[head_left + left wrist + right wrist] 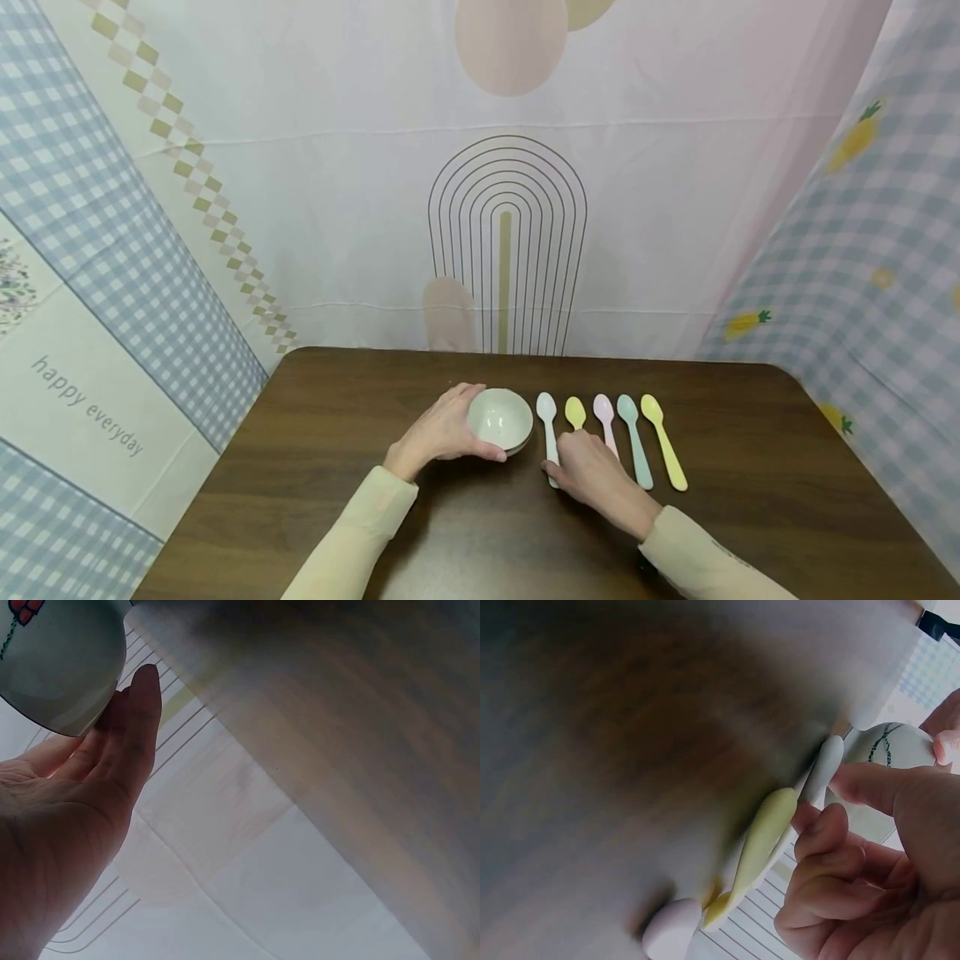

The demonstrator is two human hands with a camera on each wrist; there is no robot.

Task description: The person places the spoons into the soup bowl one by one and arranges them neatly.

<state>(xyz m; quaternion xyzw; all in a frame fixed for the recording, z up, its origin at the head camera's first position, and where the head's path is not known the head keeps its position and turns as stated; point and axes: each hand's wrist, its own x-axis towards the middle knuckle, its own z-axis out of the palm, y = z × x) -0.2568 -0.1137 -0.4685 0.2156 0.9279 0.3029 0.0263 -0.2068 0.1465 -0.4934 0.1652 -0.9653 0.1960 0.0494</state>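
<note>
My left hand (444, 427) grips the side of a small pale bowl (500, 419), thumb at its front and fingers behind. The bowl stands upright on the table; its outside, with a red and green pattern, shows in the left wrist view. To the right, my right hand (597, 473) pinches the handle end of a white spoon (547, 410) between thumb and index finger, its other fingers curled. That spoon lies on the table beside the bowl. A yellow spoon (575, 407) is partly hidden under the right hand, which also covers part of a pink spoon (603, 407).
Right of the hand lie a blue-green spoon (636, 443) and another yellow spoon (664, 437), in the same row. The brown wooden table (315, 467) ends at a white patterned cloth (337, 208) behind. Checked cloths (877, 308) hang at both sides.
</note>
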